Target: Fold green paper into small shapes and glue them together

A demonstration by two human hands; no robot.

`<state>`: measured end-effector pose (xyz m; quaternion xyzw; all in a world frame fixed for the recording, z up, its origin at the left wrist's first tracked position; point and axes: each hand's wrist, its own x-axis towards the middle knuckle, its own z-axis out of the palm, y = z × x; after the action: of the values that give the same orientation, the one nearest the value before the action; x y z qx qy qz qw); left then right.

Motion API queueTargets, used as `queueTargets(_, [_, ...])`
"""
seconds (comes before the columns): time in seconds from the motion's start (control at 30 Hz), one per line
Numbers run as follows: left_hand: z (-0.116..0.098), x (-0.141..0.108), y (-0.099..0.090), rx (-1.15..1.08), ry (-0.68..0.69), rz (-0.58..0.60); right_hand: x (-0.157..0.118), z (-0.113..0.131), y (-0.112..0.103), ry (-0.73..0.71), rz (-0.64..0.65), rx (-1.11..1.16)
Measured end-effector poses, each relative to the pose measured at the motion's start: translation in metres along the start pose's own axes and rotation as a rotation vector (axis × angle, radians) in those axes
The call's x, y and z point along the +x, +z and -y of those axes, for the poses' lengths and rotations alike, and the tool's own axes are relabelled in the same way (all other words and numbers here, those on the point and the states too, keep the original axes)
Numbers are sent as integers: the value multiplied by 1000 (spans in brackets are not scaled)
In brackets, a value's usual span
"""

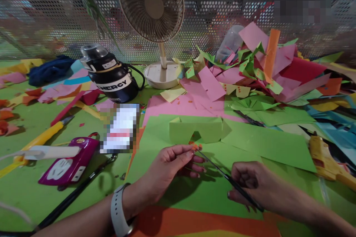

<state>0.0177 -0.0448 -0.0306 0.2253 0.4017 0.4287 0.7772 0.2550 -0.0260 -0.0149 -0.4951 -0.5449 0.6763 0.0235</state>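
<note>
My left hand [172,164], with a pale watch strap on its wrist, pinches a small orange paper piece [197,147] between thumb and fingertips. My right hand [250,183] is closed around black tweezers [236,185], whose thin metal tips reach the orange piece. Both hands are over green paper sheets [217,200]. Just beyond my left fingertips stands a folded light green paper shape [194,129] with a small notch at its lower edge.
A phone [120,129], purple power bank [72,161] and yellow cutter [44,133] lie left. Behind stand a black bottle [112,77] and a fan [154,5]. Cut paper scraps [258,66] pile up at back right. A yellow glue gun [322,155] lies right.
</note>
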Motion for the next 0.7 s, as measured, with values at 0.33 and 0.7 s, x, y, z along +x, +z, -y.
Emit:
queueTargets(0.33, [0,1,3,19,-8,-20,2,-2,0,22,-23,-33])
queueTargets(0.7, [0,1,3,49,-22,-29,2,0,1,30,-38,3])
